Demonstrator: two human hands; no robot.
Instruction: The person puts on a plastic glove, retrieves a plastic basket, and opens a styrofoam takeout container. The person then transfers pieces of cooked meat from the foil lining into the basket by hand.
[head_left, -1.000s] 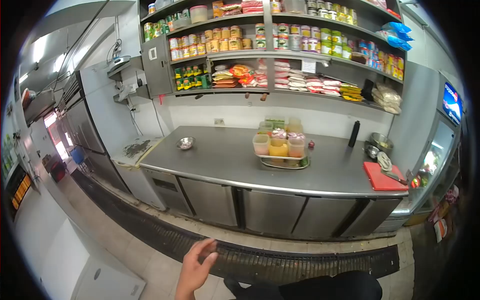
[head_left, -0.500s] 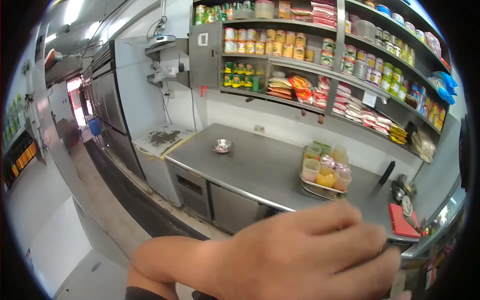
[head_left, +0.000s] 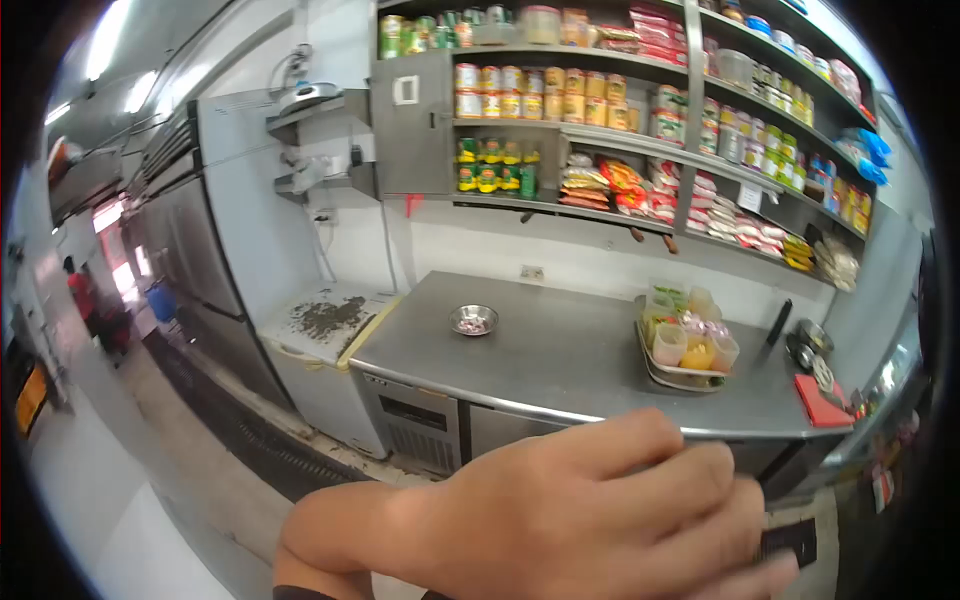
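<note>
My left hand [head_left: 590, 510] is close to the camera at the bottom, its back towards me and the forearm entering from the lower left. The fingers are bent and closed, with their tips turned out of sight, so anything inside them is hidden. Beyond it stands a steel counter [head_left: 560, 355], apart from the hand. On that counter are a small metal bowl [head_left: 473, 320] with pale and reddish pieces inside and a tray [head_left: 685, 380] of plastic tubs. My right hand is not in view.
Wall shelves [head_left: 580, 130] hold cans, jars and packets. A red cutting board [head_left: 823, 402] lies at the counter's right end. To the left are a white chest [head_left: 320, 385] with dark debris on top, a tall steel fridge [head_left: 185, 230] and a dark floor mat [head_left: 240, 430] along the aisle.
The view has turned left, so the counter, bowl and tray sit further right. My left hand stays near the bottom, still closed, slightly shifted to the left at the fingers.
</note>
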